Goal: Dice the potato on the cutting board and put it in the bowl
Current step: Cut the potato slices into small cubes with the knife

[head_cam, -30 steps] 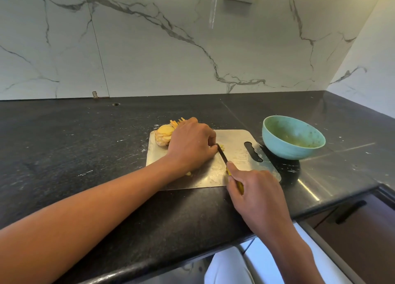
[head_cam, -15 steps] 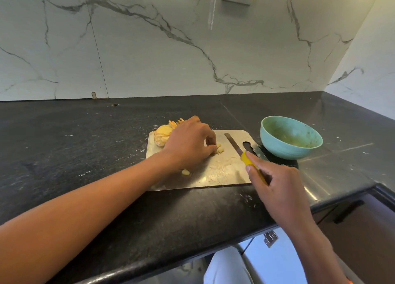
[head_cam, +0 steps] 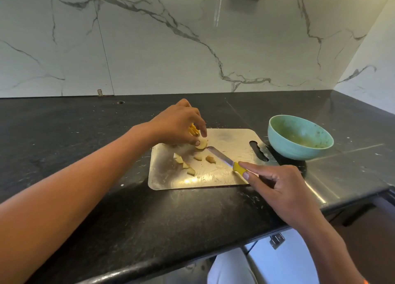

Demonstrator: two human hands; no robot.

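The cutting board (head_cam: pixel 224 138) — a shiny metal sheet with a handle slot at its right end — lies flat on the black desk (head_cam: pixel 85 134), its near long edge close to the desk's front edge.

The left hand (head_cam: pixel 179 125) is over the board's far left corner. Its fingers are curled down and pinch a potato slice (head_cam: pixel 202 143) against the board. Yellow potato strips (head_cam: pixel 193 129) show under the palm; the remainder of the potato there is hidden by the hand.

The right hand (head_cam: pixel 280 189) is over the board's near right corner and grips the yellow handle of the knife (head_cam: pixel 222 157), forefinger stretched along the top of the handle. The blade points toward the far left, its tip just beside the pinched slice.

Cut potato pieces (head_cam: pixel 189 166) lie scattered on the board's left half, between the two hands.

The bowl (head_cam: pixel 299 138) — pale teal, upright — stands on the desk just beside the board's right end. It holds pale residue at the bottom; what it is cannot be told.

No brand, label or readable writing shows on any item.
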